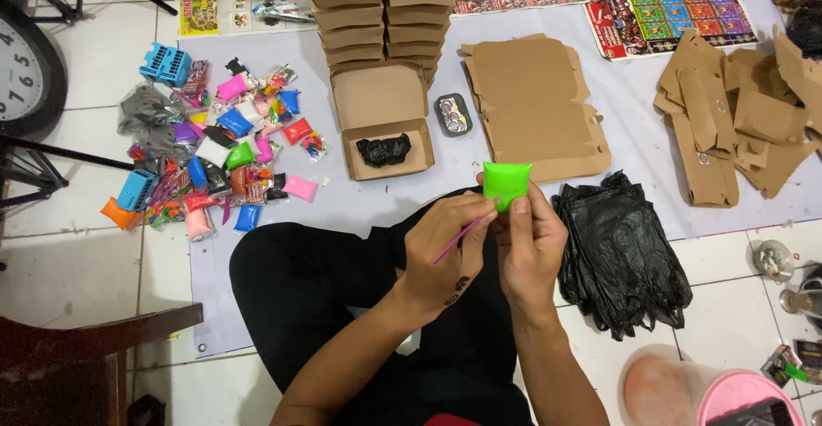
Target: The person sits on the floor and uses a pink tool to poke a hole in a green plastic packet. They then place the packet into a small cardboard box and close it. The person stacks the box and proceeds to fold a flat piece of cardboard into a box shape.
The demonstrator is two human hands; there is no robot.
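The person sits cross-legged at the near edge of a pale floor mat [360, 212], both hands raised over the lap. The right hand [531, 250] pinches a small bright-green pouch [506, 184] between thumb and fingers, holding it upright. The left hand [445, 250] is closed around a thin pink stick [458, 239], whose tip appears to meet the pouch's lower edge — whether it actually touches cannot be told.

The step in hand looks like pairing the stick with the pouch into one bundle. The likely next move would call for a firm pinch on both together and a reach forward to the open cardboard box [383, 122], which lies mid-mat and already holds a crumpled black bag [383, 149].

A heap of coloured pouches [231, 152] covers the mat's left part, flat box blanks [535, 105] lie beyond the hands, and a stack of black plastic bags [618, 250] sits by the right edge — near the right elbow. Nothing stands between the hands and the box.
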